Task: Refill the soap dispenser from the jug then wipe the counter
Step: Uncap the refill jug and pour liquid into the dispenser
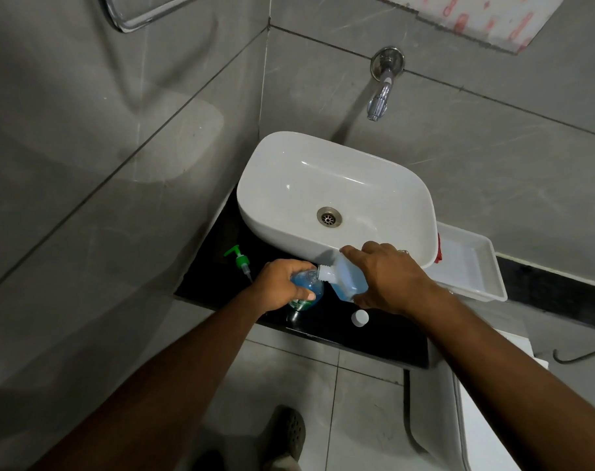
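Note:
My left hand (284, 283) grips a clear soap dispenser bottle (309, 288) holding blue liquid, standing on the black counter (384, 338). My right hand (387, 278) holds a translucent jug (347, 278) of blue soap, tipped to the left. The jug's white threaded spout rests at the bottle's open mouth. To the left, the green pump head (240, 260) lies on the counter with its tube pointing toward the bottle. In front of the jug sits its white cap (360, 317), also on the counter.
A white basin (289, 158) sits on the counter just behind my hands, under a chrome wall tap (379, 96). A white plastic tray (472, 266) lies to the right, with something red beside it. Grey tiled walls close in on the left and behind.

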Motion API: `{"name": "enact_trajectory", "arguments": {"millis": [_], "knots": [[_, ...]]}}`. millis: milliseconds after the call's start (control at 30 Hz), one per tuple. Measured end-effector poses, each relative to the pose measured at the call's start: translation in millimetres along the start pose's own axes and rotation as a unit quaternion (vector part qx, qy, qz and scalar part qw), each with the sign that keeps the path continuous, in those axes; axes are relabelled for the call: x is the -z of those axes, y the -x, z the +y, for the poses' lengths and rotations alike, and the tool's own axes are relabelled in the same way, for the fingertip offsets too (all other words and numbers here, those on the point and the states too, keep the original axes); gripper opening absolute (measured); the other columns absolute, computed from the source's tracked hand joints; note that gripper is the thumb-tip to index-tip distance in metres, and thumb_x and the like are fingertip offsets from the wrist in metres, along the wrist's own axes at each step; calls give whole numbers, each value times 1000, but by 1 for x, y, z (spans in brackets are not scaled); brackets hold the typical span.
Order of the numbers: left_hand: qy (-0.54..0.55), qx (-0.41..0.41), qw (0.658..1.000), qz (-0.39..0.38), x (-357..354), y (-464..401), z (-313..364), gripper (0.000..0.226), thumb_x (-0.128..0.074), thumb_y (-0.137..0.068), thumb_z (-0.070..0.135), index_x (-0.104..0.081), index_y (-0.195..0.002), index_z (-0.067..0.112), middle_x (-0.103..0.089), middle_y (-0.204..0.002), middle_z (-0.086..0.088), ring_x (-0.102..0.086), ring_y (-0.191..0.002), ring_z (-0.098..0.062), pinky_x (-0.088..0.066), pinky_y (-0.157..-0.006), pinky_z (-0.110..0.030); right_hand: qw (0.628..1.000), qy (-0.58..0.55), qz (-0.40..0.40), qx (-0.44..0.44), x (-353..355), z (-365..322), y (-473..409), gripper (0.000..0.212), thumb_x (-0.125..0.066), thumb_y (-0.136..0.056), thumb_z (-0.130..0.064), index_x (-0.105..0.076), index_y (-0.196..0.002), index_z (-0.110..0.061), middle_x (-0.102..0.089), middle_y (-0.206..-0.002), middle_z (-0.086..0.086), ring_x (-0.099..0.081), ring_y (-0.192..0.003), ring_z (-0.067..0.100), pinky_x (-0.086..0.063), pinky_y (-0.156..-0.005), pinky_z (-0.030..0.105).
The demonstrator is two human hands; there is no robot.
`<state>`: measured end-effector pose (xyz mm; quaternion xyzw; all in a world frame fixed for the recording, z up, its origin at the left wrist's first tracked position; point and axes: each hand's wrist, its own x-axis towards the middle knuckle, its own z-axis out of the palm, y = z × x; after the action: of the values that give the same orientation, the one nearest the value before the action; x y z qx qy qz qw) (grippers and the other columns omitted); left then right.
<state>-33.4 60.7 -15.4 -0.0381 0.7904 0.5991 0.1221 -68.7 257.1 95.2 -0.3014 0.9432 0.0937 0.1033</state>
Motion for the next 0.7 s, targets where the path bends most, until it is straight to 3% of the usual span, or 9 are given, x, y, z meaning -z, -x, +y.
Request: {"name": "enact_trajectory", "arguments": {"millis": [700], "knots": [[2,11,1000,-2,0,0,1,61,-84,-66,6,-63,-122,15,-67,-119,-2,-63,-109,-18,-50,-100,-42,1000,11,-11,-3,2,-1,-1,93,-79,-67,-43,-29,-143,-27,-54,-120,7,-53,-107,29,-48,-90,47]]}}
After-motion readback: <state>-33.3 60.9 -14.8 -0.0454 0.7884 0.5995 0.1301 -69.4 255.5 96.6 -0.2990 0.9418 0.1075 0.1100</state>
